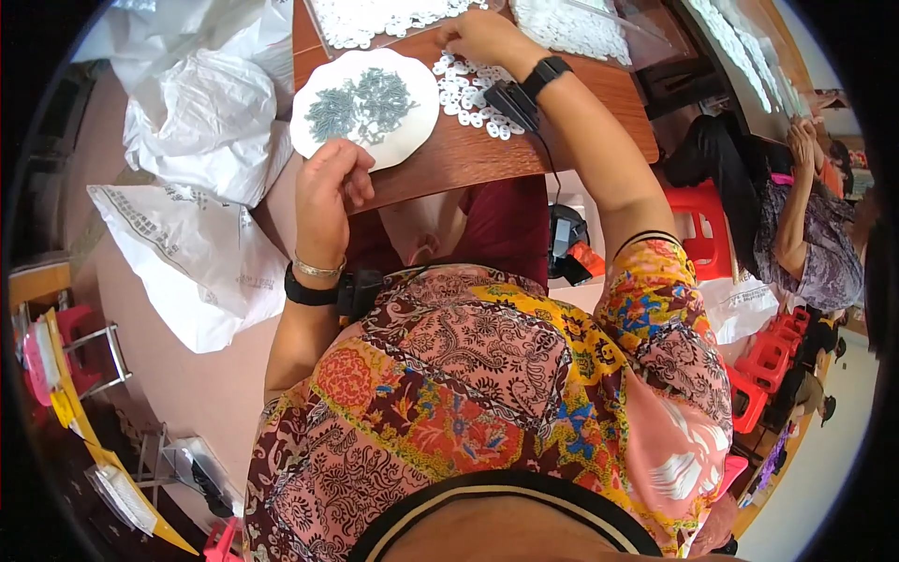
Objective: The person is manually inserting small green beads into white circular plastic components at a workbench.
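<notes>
On the wooden table [487, 161], in the head view, the white plate [426, 97] lay by the left edge, close to the front left corner. It carried thin grey metal pieces [382, 105], perhaps screws or pins, in two loose heaps which touched each other. To the right of the plate, the loose white pieces [461, 90], small ovals with openings in them, were spread over the middle of the surface. Along its far edge stood a clear tray [325, 39] and, to its right, a second clear tray [613, 17], both filled with white pieces.

The left hand [335, 174] was at the front rim of the plate, with its fingers curled and narrow; I could not tell if something was between them. The right hand [479, 39] was above the far end of the loose white pieces, near the first tray. Its fingers were bent and close together, and again I could not tell whether they held a piece.

The white pieces looked light, stiff and rather smooth, so they might slide under a quick finger; the best hold was probably by the two long sides. The metal pieces seemed hard and not fragile, but thin and easy to roll, so a pinch at the middle of one seemed safest.
</notes>
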Demonstrator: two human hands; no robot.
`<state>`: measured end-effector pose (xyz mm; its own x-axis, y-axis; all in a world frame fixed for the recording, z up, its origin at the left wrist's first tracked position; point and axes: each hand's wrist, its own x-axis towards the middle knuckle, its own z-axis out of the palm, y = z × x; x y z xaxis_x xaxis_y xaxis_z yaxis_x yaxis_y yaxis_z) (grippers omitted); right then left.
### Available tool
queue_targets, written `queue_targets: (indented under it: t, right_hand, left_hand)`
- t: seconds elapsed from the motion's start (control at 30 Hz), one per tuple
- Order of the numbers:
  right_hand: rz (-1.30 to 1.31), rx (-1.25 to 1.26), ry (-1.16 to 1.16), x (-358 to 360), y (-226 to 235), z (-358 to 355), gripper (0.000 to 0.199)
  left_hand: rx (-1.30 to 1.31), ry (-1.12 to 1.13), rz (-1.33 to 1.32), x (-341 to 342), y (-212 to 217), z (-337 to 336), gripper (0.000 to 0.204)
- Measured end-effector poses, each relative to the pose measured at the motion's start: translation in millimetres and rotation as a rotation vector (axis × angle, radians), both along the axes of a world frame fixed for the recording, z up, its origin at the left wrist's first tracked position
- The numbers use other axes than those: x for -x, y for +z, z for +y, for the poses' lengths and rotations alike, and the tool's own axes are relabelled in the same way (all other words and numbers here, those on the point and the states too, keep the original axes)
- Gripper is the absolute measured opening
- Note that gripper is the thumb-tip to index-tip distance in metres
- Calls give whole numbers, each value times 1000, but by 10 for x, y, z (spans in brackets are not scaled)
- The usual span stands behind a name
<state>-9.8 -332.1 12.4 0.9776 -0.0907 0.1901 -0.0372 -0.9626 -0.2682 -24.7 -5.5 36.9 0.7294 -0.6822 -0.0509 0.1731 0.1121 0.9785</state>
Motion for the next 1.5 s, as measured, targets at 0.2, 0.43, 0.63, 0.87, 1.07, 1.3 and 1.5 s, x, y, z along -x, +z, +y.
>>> queue_targets:
  t: [0.2,0.43,0.63,0.87,1.07,1.3,1.5]
  right_hand:
    - [70,11,6,-115,-68,34,14]
    - [48,13,10,-44,-116,-94,12]
    - [23,-372,-96,322,359,304,24]
    - [-28,-1160,149,836,475,974,13]
    - [-295,-1358,121,917,277,1480,9]
    - [-184,-1562,193,1001,338,1552,10]
    - [-466,-647,9,1071,327,1655,17]
  left_hand:
    - [-27,50,78,-8,-34,92,26]
    - [-82,22,58,-34,-55,63,26]
    - [-120,21,46,-40,-115,47,27]
    - [-158,-37,-9,64,8,-88,28]
    - [-73,-85,23,69,40,-207,27]
    - [139,-222,217,30,-42,-265,23]
    - [135,-153,246,58,-88,-283,19]
